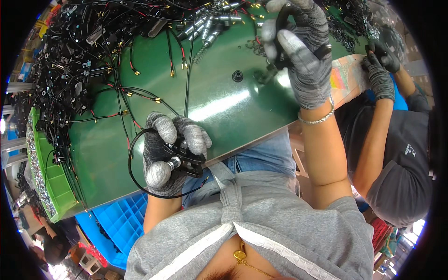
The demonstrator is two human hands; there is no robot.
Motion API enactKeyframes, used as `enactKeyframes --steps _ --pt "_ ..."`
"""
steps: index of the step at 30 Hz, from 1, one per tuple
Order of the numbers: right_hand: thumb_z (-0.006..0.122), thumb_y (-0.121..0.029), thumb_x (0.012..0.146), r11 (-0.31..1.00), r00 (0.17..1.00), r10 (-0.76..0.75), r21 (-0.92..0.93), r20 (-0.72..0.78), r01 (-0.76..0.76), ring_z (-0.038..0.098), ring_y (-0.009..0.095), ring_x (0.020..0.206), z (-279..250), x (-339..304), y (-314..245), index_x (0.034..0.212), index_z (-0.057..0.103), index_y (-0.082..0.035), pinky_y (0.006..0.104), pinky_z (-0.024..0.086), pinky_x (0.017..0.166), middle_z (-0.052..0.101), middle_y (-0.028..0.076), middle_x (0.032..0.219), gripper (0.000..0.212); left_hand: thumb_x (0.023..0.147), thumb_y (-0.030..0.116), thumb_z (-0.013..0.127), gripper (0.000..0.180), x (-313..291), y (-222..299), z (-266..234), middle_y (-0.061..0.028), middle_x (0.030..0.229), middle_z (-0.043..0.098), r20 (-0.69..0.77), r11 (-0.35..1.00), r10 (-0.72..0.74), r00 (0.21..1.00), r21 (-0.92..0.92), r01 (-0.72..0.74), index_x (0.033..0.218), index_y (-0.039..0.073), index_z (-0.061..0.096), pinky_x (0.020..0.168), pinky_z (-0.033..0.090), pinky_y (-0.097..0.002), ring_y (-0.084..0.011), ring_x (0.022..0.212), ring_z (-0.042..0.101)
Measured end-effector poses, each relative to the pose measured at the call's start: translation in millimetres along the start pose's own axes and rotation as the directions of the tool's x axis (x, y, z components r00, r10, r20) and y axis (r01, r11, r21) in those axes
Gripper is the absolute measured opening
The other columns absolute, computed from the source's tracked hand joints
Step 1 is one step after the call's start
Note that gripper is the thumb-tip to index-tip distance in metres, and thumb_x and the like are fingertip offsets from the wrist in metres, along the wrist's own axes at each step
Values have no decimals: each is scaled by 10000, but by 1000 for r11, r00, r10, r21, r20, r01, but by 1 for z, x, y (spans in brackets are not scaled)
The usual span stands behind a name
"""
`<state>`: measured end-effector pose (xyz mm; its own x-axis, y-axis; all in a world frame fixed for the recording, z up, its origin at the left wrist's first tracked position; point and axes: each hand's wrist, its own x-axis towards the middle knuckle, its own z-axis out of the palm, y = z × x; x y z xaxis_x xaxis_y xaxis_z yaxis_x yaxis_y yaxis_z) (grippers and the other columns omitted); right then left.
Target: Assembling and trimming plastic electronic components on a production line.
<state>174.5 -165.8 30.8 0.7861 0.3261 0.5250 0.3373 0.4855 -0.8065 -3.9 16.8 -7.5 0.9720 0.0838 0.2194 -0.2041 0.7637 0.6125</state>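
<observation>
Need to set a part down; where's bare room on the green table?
Bare tabletop lies between left hand and right hand, nearer than the black cap; another patch right of the green bin. Crowded: upper left, under heaped black parts.

Bright, even light with hard glare on the green counter point(154, 100) and strong fisheye bending.
Light seemingly fell from above, laying a long white streak and a smaller patch of glare across the glossy top; shadows were soft. The left hand point(172, 154) looked fairly crisp, while the right hand's point(298, 58) fingertips were softened by blur. The rim smeared and bowed toward black corners, with burnt-out spots at lower left and right.
</observation>
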Motion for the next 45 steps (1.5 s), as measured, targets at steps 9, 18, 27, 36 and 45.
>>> enactKeyframes --steps 9,18,27,36,45 --pt "617 -43 803 997 997 -77 13 10 77 544 100 755 -11 -1 -11 1358 387 -70 173 481 535 512 83 1108 602 653 325 860 539 0 2 5 -119 863 608 -26 999 -19 999 39 20 1010 140 501 811 471 -388 -232 806 596" --pt "642 -70 804 995 998 -34 89 -60 39 550 102 718 -6 -1 -19 1360 387 -66 175 490 533 518 79 1088 612 670 274 842 520 -1 2 9 -122 875 594 -64 995 -46 997 89 52 999 143 462 801 471 -383 -224 811 588" --pt "643 -98 793 987 988 -140 72 -65 145 545 113 748 -4 -7 -6 1350 401 -63 180 467 512 512 86 1109 609 705 321 780 480 1 0 11 -77 842 549 -78 980 -7 997 199 22 1027 163 460 723 429 -378 -223 635 547" --pt "636 -76 786 981 987 -163 106 -9 163 558 132 741 0 -5 -11 1370 370 -55 177 493 499 516 109 1094 642 686 217 804 492 1 -2 5 -126 904 586 -72 994 -5 997 109 13 1021 117 459 839 488 -400 -242 877 588" --pt "636 -89 799 979 984 -171 118 42 165 560 133 731 -9 -6 -6 1359 377 -40 188 509 508 512 122 1082 619 687 195 795 465 3 1 6 -131 904 578 -71 997 -47 996 58 51 1005 116 464 834 485 -405 -254 870 583"
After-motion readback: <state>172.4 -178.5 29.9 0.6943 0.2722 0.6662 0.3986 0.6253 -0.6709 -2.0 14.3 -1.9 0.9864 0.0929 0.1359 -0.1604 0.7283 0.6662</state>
